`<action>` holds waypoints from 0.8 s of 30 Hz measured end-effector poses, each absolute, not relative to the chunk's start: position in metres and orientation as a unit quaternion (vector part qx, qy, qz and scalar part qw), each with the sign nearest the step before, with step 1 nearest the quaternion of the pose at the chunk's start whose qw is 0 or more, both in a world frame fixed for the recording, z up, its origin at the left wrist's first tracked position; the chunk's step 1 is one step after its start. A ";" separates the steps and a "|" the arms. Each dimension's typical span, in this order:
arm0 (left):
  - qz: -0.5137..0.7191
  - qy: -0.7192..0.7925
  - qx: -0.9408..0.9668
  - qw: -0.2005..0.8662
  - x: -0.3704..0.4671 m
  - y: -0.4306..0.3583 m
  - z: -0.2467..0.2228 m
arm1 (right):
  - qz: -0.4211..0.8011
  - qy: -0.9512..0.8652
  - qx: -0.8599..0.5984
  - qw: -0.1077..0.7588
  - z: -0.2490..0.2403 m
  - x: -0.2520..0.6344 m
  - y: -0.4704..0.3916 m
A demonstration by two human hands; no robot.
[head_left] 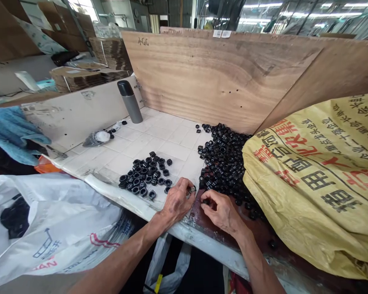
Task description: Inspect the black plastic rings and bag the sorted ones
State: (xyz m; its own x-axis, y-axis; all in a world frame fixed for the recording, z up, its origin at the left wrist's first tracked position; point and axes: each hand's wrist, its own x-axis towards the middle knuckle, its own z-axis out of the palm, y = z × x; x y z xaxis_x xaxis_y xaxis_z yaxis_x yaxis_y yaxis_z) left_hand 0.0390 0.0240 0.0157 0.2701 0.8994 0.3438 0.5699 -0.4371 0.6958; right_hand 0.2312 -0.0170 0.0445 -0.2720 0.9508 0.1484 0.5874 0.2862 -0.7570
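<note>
Head view, with the large heap of black parts (pixel 222 159) as my landmark: far to its left, a white sack (pixel 67 224) sits below a blue cloth (pixel 15 132). Nearer the heap, but still well to its left, a small plastic bag (pixel 93 139) lies on the pale tabletop (pixel 176 141), and a grey bottle with a black lid (pixel 131 104) stands upright. Next comes a smaller group of black parts (pixel 136 181), apart from the heap and just left of my hands. My left hand (pixel 176 201), by the heap's near left edge, pinches a small round piece (pixel 192 189) in narrowed fingertips; I cannot tell its exact form. My right hand (pixel 222 211), just in front of the heap, curls thumb and forefinger around a small black part (pixel 206 201). Behind the heap rises a wooden board (pixel 208 77); to its right bulges a yellow sack (pixel 309 179).
</note>
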 end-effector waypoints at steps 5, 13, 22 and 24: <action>0.394 0.432 0.754 0.298 0.035 0.018 0.017 | 0.350 -0.661 -0.505 0.430 0.037 0.229 -0.013; 0.387 0.407 0.710 0.426 0.035 0.016 0.028 | 0.347 -0.638 -0.520 0.449 0.031 0.222 -0.010; 0.431 0.361 0.606 0.564 0.032 0.021 0.017 | 0.336 -0.644 -0.515 0.456 0.031 0.224 -0.008; 0.430 0.357 0.588 0.584 0.032 0.020 0.018 | 0.329 -0.651 -0.508 0.459 0.031 0.224 -0.009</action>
State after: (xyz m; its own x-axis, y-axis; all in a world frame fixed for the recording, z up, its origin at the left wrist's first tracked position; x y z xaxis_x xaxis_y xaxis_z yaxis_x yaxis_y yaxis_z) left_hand 0.0324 0.0204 0.0183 0.3757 0.9225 0.0889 -0.0827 -0.0622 0.9946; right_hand 0.2243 -0.0088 0.0315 -0.0627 0.9625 0.2640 0.3589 0.2686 -0.8939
